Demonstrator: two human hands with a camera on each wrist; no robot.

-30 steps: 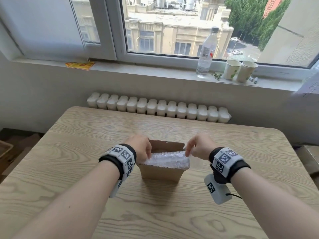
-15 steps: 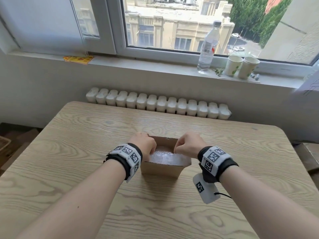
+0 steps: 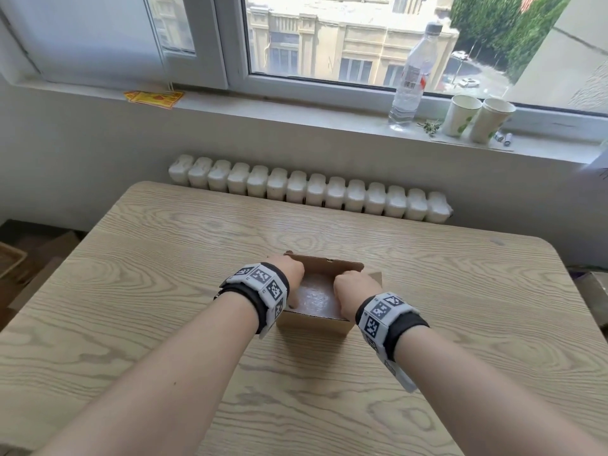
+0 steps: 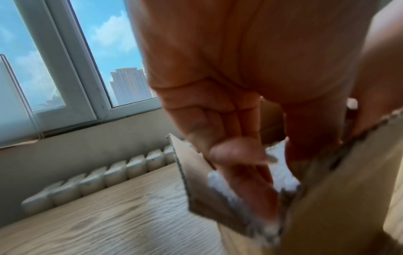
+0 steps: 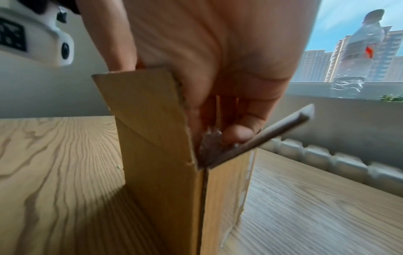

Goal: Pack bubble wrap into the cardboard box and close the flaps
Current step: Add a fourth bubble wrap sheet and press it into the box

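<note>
Wrist views alone show the fingers: left hand (image 4: 229, 131) and right hand (image 5: 218, 107), fingers extended, press bubble wrap (image 3: 316, 296) into the box (image 3: 314, 322).

Both hands fill the cardboard box (image 3: 316, 324) mouth; its far flap (image 3: 332, 265) stands upright. Bare table (image 3: 164, 291) lies left, right and near.

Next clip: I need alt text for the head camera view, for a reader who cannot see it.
Both hands, left hand and right hand, reach into an open cardboard box on a wooden table, pressing bubble wrap down inside. The far flap stands up. Behind, a windowsill holds a water bottle and two paper cups.
</note>
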